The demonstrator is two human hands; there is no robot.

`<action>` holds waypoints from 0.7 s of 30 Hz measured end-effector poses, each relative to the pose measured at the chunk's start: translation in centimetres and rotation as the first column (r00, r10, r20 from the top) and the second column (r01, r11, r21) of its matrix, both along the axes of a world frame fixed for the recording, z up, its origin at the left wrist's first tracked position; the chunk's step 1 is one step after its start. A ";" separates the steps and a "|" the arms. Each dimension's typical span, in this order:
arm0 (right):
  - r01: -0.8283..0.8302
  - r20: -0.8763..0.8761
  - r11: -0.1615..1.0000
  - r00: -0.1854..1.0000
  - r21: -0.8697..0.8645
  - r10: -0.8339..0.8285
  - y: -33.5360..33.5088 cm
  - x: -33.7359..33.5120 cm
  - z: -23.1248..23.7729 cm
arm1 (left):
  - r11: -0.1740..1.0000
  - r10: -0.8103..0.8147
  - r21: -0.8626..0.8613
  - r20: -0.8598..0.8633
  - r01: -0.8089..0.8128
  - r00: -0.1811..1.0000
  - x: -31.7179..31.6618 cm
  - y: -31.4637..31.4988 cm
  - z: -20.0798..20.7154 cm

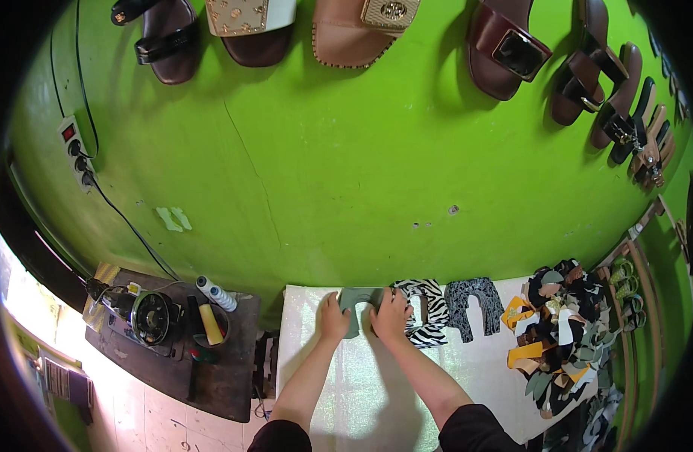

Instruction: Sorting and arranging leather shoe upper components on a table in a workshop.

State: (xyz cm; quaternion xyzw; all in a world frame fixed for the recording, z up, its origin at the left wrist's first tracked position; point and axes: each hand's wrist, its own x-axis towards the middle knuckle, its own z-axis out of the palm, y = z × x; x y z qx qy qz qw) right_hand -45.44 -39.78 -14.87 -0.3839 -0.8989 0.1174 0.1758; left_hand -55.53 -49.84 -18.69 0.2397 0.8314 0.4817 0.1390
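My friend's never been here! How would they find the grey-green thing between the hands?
Below the green wall stands a white table. Along its wall side, leftmost in a row, the grey-green arch piece sits between the left hand and right hand. It's plain, while the zebra-striped piece and mottled piece are patterned.

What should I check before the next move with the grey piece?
1. Left hand at the grey piece's left side: ok.
2. Right hand at its right side: ok.
3. Right hand clear of the zebra print in this view: not ok, they overlap.
4. Firm grip on the grey piece: cannot tell.
5. Speckled piece apart from the scraps: ok, bare table between.
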 end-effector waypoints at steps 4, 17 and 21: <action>-0.184 0.158 0.983 0.970 -0.009 0.183 -2.7 0.5 -1.7 | 0.987 -0.038 -0.159 -0.404 -0.029 0.914 1.1 -0.6 0.8; -0.205 0.284 0.954 0.922 -0.220 0.263 -2.9 1.7 -1.8 | 0.711 -0.457 -0.670 -0.207 0.215 0.865 3.1 -0.9 -0.7; -0.414 -0.236 0.833 0.908 -0.367 0.347 -3.1 7.8 4.0 | 0.824 -0.432 -0.515 -0.304 0.235 0.849 5.5 -3.1 3.3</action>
